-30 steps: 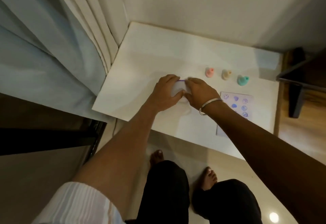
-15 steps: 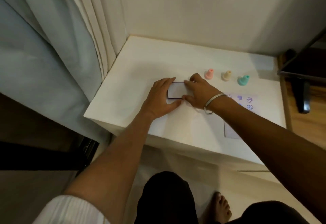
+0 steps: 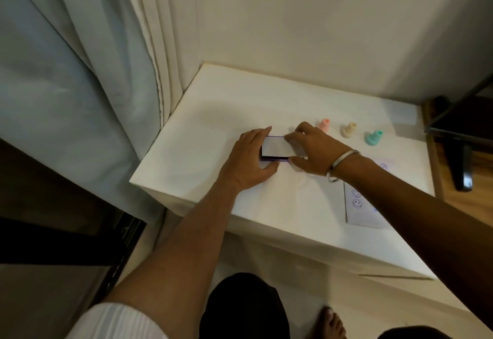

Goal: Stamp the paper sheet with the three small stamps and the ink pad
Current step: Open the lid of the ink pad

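Left side: the curtain (image 3: 112,77) is hanging against the bench (image 3: 213,114) edge, closing that way in.
Far side: the wall (image 3: 320,31) is blocking behind the bench.
Middle: my left hand (image 3: 249,161) and right hand (image 3: 313,150) are crowding round the ink pad (image 3: 276,149).
Right: the pink stamp (image 3: 324,124), cream stamp (image 3: 349,129) and teal stamp (image 3: 373,137) are standing in a row; the paper sheet (image 3: 362,210) is lying near the front edge under my right arm.
Free room: bare bench is lying open between curtain and my left hand.
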